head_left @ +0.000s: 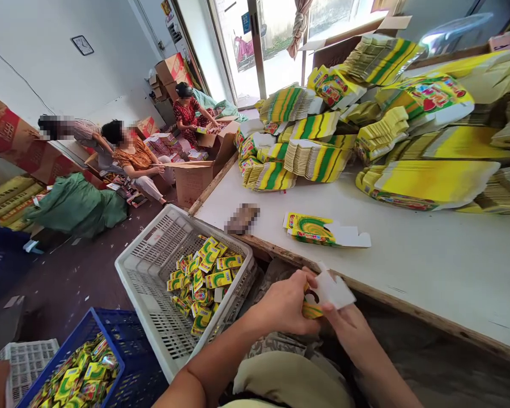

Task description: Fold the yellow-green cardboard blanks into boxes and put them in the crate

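Note:
My left hand (285,305) and my right hand (352,331) both grip one small yellow-and-green carton (329,292) just below the table's front edge. Its white inner flaps stick up between my fingers. The left fingers curl over its printed end, the right fingers hold it from underneath. A short stack of flat cartons (318,229) of the same print lies on the white table (429,266) a little beyond my hands.
Big heaps of flat yellow-green cartons (365,124) cover the far table. A white crate (153,283) with several folded boxes stands at my left, a blue crate (97,351) with more below it. Three people sit among cardboard boxes (195,175) across the dark floor.

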Demonstrator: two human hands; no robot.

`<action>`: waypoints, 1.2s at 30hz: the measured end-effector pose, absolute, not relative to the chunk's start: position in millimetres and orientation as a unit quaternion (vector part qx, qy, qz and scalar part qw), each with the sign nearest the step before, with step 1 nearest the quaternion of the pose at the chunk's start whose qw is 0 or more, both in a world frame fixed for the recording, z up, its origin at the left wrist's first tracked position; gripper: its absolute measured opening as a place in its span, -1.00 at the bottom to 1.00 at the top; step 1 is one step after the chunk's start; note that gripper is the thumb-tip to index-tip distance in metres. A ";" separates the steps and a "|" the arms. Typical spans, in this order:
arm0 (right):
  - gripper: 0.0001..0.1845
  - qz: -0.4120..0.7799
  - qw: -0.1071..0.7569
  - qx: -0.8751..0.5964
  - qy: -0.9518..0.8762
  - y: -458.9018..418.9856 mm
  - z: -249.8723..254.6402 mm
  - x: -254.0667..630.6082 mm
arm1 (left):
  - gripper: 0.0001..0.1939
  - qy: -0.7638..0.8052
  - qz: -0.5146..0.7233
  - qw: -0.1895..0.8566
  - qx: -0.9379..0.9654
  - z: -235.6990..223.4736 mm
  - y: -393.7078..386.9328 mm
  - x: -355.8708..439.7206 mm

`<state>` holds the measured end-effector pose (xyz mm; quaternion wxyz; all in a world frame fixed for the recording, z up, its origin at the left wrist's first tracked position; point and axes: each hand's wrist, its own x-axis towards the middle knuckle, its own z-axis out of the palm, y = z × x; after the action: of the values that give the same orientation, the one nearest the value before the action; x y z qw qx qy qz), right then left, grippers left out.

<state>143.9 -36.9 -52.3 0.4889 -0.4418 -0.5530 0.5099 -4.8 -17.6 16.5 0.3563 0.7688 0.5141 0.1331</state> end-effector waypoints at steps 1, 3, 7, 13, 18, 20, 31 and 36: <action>-0.37 0.467 0.481 -0.441 -0.596 -37.0 -51.1 144.6 | -0.29 0.512 0.138 0.352 0.771 12.1 -15.8 -4.7; -0.42 0.380 0.470 -0.432 -0.669 -36.4 -47.5 145.7 | -0.23 0.503 0.176 0.329 0.780 2.7 -13.6 -3.5; -0.45 0.261 0.498 -0.436 -0.703 -30.0 -44.1 152.0 | -0.25 0.532 0.235 0.251 0.774 -3.8 -15.9 -4.6; -0.42 0.205 0.457 -0.417 -0.758 -21.9 -43.4 161.3 | -0.38 0.552 0.223 0.249 0.764 13.3 -22.2 -20.1; -0.70 0.252 0.386 -0.378 -0.803 -19.0 -35.1 179.9 | -0.37 0.546 0.208 0.287 0.759 25.2 -20.5 -25.9; -0.74 0.292 0.350 -0.361 -0.814 -14.6 -31.6 190.2 | -0.37 0.538 0.197 0.295 0.765 27.6 -19.6 -25.8; -0.50 0.413 0.439 -0.404 -0.688 -9.6 -21.1 148.2 | -0.35 0.562 0.200 0.302 0.744 31.5 -12.4 -54.0; -0.57 0.296 0.469 -0.538 -0.635 40.3 -14.8 172.8 | -0.31 0.699 0.135 0.125 0.691 43.6 -11.9 -150.0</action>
<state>172.8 40.3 -14.8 0.4689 -0.5382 -0.6349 0.2956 -150.0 -11.9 43.6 0.1246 0.6911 0.6991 0.1345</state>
